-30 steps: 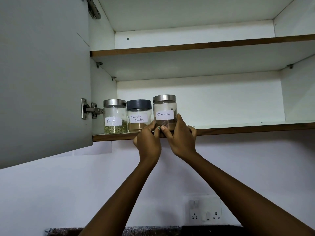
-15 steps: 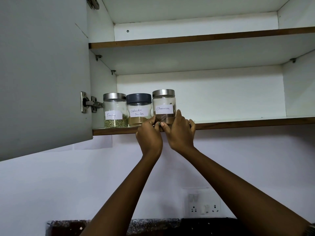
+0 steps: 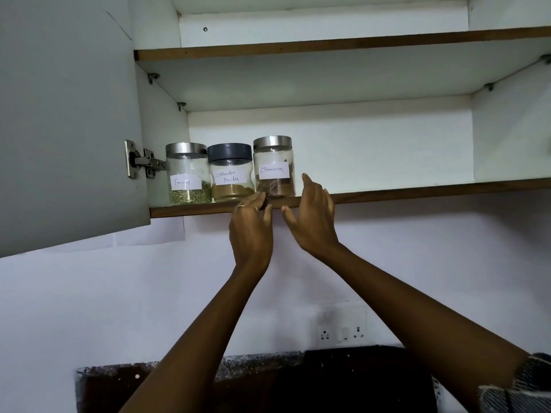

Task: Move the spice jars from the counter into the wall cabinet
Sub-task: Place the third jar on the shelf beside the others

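Both hands, left hand (image 3: 252, 231) and right hand (image 3: 313, 217), just released our cinnamon jar (image 3: 274, 168); grips apart, jar aligned on shelf (image 3: 417, 190).

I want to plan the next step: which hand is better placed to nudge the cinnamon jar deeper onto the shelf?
Probably the right hand: its open fingers reach up beside the cinnamon jar, while the left hand sits lower, at the shelf edge.
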